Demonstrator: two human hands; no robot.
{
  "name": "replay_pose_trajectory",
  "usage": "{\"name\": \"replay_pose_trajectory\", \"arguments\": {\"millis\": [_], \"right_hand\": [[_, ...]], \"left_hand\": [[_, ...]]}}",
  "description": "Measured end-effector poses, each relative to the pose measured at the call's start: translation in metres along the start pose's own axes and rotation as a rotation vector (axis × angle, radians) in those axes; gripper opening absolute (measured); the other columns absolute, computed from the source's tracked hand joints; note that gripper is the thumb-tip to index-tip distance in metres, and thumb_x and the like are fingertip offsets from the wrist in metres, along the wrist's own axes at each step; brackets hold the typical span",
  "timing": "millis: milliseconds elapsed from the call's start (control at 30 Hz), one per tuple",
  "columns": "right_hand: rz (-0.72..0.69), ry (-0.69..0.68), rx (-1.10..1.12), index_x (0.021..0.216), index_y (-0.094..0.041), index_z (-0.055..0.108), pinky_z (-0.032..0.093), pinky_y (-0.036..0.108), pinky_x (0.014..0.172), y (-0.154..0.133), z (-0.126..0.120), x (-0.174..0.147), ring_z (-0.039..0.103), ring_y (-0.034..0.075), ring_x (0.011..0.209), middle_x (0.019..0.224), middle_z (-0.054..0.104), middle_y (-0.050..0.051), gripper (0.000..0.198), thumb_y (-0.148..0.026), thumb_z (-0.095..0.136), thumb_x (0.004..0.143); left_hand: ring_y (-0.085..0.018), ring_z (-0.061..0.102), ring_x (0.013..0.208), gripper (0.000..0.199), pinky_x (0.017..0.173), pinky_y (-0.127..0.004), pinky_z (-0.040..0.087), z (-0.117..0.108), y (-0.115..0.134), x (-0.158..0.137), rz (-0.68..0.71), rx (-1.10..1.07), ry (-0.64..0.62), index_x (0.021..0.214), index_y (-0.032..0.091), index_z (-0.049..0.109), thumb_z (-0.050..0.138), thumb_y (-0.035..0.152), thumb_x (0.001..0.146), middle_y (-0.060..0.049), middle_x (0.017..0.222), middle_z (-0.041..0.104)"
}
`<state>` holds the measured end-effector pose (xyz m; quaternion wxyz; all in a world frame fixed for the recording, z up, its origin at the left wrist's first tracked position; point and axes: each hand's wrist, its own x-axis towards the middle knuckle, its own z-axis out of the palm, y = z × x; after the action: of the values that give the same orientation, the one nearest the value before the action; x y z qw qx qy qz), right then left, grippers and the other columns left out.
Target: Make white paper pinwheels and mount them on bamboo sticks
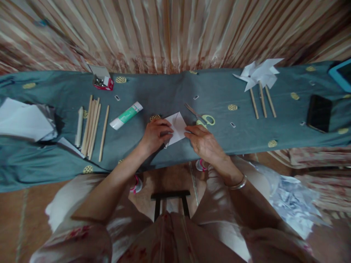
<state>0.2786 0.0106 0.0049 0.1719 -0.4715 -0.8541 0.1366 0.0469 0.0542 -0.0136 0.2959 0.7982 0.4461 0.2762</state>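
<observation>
A small folded piece of white paper [177,126] with visible creases lies at the front middle of the cloth-covered table. My left hand [155,136] grips its left side, thumb and fingers curled onto it. At the right edge, my right hand [205,142] has its fingertips closed on the paper, and a bracelet circles that wrist. Just beyond the right hand lie scissors [207,119] with light green handles, partly covered by that hand. A green and white glue stick [127,115] rests to the left of my left hand.
Wooden sticks [103,133] and a white stick [79,128] lie left, beside a paper stack [24,118]. An open red box [105,83] of small metal items stands behind. To the right are paper pinwheels [259,75] on sticks, a phone [319,113] and a blue-edged tablet [342,75].
</observation>
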Motion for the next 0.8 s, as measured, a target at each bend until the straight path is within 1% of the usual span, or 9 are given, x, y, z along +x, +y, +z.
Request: {"name": "replay_pose_trajectory", "arguments": {"millis": [100, 300, 500, 600, 700, 800], "right_hand": [[-0.005, -0.002, -0.008, 0.109, -0.015, 0.075, 0.052, 0.046, 0.104, 0.000, 0.000, 0.000, 0.060, 0.027, 0.115, 0.124, 0.071, 0.014, 0.036, -0.007, 0.043, 0.093], [-0.005, -0.018, -0.014, 0.108, -0.013, 0.075, 0.052, 0.045, 0.103, -0.001, -0.003, 0.001, 0.060, 0.028, 0.115, 0.124, 0.071, 0.015, 0.036, -0.007, 0.043, 0.093], [-0.017, -0.037, -0.020, 0.112, -0.010, 0.074, 0.051, 0.045, 0.105, 0.000, -0.004, 0.001, 0.060, 0.028, 0.116, 0.126, 0.070, 0.016, 0.036, -0.009, 0.042, 0.095], [-0.014, -0.032, -0.019, 0.112, -0.012, 0.074, 0.051, 0.045, 0.105, 0.000, -0.004, 0.002, 0.061, 0.027, 0.115, 0.125, 0.071, 0.015, 0.036, -0.010, 0.042, 0.096], [0.002, -0.018, 0.002, 0.111, -0.014, 0.075, 0.052, 0.047, 0.105, -0.001, -0.003, 0.002, 0.061, 0.028, 0.115, 0.124, 0.071, 0.014, 0.037, -0.010, 0.042, 0.096], [-0.004, -0.016, 0.003, 0.110, -0.013, 0.075, 0.052, 0.048, 0.104, 0.000, -0.004, 0.001, 0.062, 0.028, 0.115, 0.124, 0.071, 0.015, 0.036, -0.010, 0.043, 0.095]], "left_hand": [[-0.024, 0.065, 0.110, 0.012, 0.106, -0.044, 0.045, -0.003, -0.003, -0.002, 0.036, -0.021, -0.020, 0.093, 0.021, 0.079, 0.075, 0.023, 0.082, -0.007, 0.114, 0.072], [-0.027, 0.063, 0.117, 0.021, 0.110, -0.048, 0.043, -0.008, -0.006, -0.006, 0.064, -0.010, -0.098, 0.102, 0.022, 0.078, 0.076, 0.025, 0.081, -0.009, 0.123, 0.070], [-0.028, 0.061, 0.121, 0.025, 0.110, -0.050, 0.044, -0.011, -0.002, -0.011, 0.094, 0.021, -0.132, 0.107, 0.023, 0.077, 0.077, 0.025, 0.081, -0.009, 0.129, 0.068], [-0.030, 0.059, 0.123, 0.028, 0.109, -0.053, 0.045, -0.012, -0.001, -0.015, 0.106, 0.025, -0.125, 0.110, 0.021, 0.076, 0.076, 0.027, 0.083, -0.011, 0.132, 0.067], [-0.031, 0.058, 0.125, 0.031, 0.110, -0.054, 0.044, -0.013, 0.000, -0.020, 0.092, 0.040, -0.119, 0.114, 0.021, 0.075, 0.076, 0.028, 0.083, -0.012, 0.136, 0.065], [-0.032, 0.056, 0.130, 0.034, 0.112, -0.055, 0.043, -0.014, 0.001, -0.027, 0.056, 0.035, -0.135, 0.115, 0.022, 0.075, 0.077, 0.029, 0.082, -0.012, 0.140, 0.063]]}}
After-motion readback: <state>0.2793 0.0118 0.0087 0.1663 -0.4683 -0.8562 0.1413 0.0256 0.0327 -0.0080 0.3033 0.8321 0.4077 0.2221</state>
